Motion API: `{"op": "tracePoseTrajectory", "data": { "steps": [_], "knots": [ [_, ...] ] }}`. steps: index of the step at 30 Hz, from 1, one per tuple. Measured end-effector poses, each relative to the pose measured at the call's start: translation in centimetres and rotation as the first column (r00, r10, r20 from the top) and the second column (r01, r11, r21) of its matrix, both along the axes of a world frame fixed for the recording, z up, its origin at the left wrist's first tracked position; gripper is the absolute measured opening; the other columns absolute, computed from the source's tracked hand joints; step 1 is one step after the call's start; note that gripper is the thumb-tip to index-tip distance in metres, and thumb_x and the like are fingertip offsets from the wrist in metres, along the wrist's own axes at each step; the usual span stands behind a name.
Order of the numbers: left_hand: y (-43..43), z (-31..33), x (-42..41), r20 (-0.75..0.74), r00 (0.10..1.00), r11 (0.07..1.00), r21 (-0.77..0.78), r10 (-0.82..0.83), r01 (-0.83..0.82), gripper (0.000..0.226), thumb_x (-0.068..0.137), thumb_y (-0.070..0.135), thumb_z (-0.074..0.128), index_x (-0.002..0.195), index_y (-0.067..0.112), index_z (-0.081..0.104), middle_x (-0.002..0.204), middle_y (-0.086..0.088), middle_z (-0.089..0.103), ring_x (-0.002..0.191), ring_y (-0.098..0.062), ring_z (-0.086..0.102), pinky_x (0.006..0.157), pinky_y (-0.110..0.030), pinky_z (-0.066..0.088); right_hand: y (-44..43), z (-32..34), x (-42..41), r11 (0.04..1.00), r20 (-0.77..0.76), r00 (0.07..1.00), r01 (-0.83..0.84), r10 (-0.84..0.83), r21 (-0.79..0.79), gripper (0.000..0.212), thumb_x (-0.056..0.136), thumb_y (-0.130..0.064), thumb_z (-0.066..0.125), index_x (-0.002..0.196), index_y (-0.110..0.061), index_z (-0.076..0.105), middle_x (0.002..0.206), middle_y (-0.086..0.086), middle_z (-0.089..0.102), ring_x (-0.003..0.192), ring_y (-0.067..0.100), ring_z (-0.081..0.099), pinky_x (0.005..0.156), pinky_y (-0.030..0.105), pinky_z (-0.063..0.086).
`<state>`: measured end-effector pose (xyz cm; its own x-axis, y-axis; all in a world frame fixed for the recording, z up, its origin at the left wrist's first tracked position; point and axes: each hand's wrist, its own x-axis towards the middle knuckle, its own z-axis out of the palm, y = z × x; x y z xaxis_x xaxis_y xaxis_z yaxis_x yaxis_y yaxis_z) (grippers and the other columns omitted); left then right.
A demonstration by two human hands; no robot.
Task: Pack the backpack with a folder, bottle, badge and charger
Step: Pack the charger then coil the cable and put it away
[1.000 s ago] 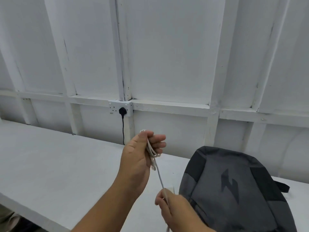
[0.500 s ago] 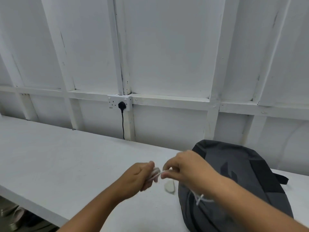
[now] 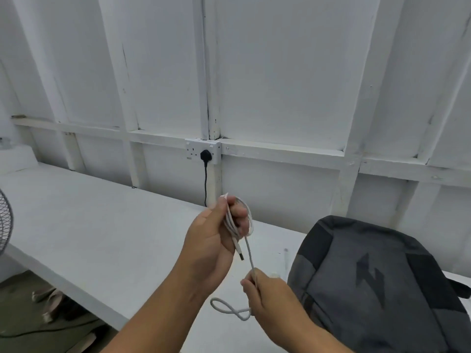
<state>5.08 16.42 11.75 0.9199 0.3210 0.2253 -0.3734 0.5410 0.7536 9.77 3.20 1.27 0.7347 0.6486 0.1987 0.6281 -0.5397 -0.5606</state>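
Left hand (image 3: 209, 240) rose, gripping coiled charger cable (image 3: 250, 220) — right hand (image 3: 267, 294) pinches tail.

Bare workshop or utility shed, not a home. White-painted timber-framed wall panels (image 3: 280, 72), long white painted worktop (image 3: 102, 225) along the wall, surface-mounted white double socket (image 3: 193, 150) with black plug (image 3: 205, 155), grey wire fan guard (image 3: 3, 225) at left edge.

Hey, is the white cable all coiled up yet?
Partly. Coils of the cable sit in the left hand; a strand runs to the right hand, slack looping below.
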Motion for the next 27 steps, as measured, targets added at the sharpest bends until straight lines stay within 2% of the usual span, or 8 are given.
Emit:
{"op": "tracePoseTrajectory", "data": {
  "steps": [5,8,11,16,18,21,24,27],
  "knots": [
    [0.3,-1.7,2.5,0.054,0.97,0.88,0.412,0.236,-0.237,0.022,0.107,0.019,0.042,0.114,0.012,0.061,0.112,-0.002,0.077,0.105,-0.016,0.073,0.09,-0.025,0.057,0.7,1.1,-3.2,1.0,-0.037,0.999,-0.008,0.008,-0.01,0.025,0.101,-0.048,0.036,0.092,-0.028,0.047,0.081,-0.003,0.067,0.084,0.02,0.06,0.074,0.035,0.047],
    [1.8,-4.1,3.0,0.138,0.942,0.449,0.851,0.306,-0.271,0.014,0.106,0.021,0.047,0.109,0.023,0.061,0.104,0.01,0.076,0.1,-0.005,0.071,0.087,-0.021,0.056,-0.3,2.5,-3.3,1.0,0.025,1.0,0.005,-0.005,-0.006,0.024,0.102,-0.046,0.037,0.087,-0.028,0.044,0.069,-0.007,0.055,0.068,0.013,0.05,0.058,0.027,0.036],
    [3.6,-5.9,2.3,0.045,0.976,0.038,0.998,0.212,-0.055,0.021,0.105,0.04,0.038,0.097,0.029,0.054,0.089,0.015,0.069,0.084,-0.004,0.067,0.08,-0.032,0.056,-1.6,3.6,-2.2,0.996,0.258,0.966,0.027,-0.004,-0.086,0.028,0.1,-0.046,0.04,0.078,-0.027,0.041,0.065,-0.008,0.051,0.063,0.018,0.044,0.062,0.032,0.029],
    [3.4,-7.1,0.4,-0.185,0.974,-0.246,0.945,0.133,0.213,0.045,0.102,0.057,0.032,0.084,0.021,0.052,0.078,0.004,0.056,0.067,-0.01,0.049,0.067,-0.035,0.045,-3.1,4.0,1.3,0.895,0.522,0.85,0.175,0.074,-0.411,0.031,0.072,-0.027,0.083,0.063,-0.029,0.053,0.053,-0.007,0.037,0.052,0.022,0.035,0.06,0.038,0.027],
    [2.2,-6.9,-0.3,-0.277,0.952,-0.151,0.943,0.129,0.295,0.042,0.103,0.052,0.039,0.082,0.022,0.06,0.072,0.007,0.058,0.064,-0.007,0.05,0.064,-0.029,0.043,-3.0,4.0,2.1,0.884,0.515,0.85,0.149,0.115,-0.443,0.01,0.088,-0.017,0.066,0.091,-0.026,0.06,0.076,-0.005,0.045,0.076,0.025,0.043,0.078,0.046,0.03],
    [1.6,-5.3,-1.5,-0.396,0.917,0.316,0.877,0.052,0.361,0.038,0.102,0.04,0.047,0.072,0.021,0.059,0.056,0.008,0.045,0.053,-0.012,0.039,0.053,-0.025,0.034,-2.8,3.3,3.1,0.844,0.464,0.884,0.209,0.053,-0.494,0.016,0.101,-0.017,0.044,0.109,-0.025,0.054,0.103,-0.004,0.061,0.107,0.024,0.049,0.1,0.049,0.02],
    [1.3,-3.4,-2.2,-0.351,0.935,0.822,0.518,-0.048,0.237,0.041,0.106,0.034,0.044,0.073,0.013,0.054,0.053,0.0,0.03,0.05,-0.016,0.023,0.05,-0.026,0.021,-2.5,1.5,2.9,0.893,0.267,0.961,0.176,-0.065,-0.414,0.018,0.102,-0.02,0.041,0.097,-0.029,0.055,0.094,-0.01,0.062,0.104,0.017,0.053,0.103,0.044,0.023],
    [-0.2,-2.0,-1.1,-0.246,0.968,0.986,0.144,-0.051,0.088,0.042,0.107,0.03,0.038,0.083,0.007,0.062,0.057,-0.005,0.047,0.052,-0.016,0.041,0.052,-0.023,0.038,-1.4,0.2,0.6,0.943,0.125,0.984,0.159,-0.128,-0.293,0.02,0.103,-0.027,0.033,0.092,-0.03,0.049,0.099,-0.011,0.067,0.097,0.012,0.056,0.102,0.037,0.026]
  ]
}}
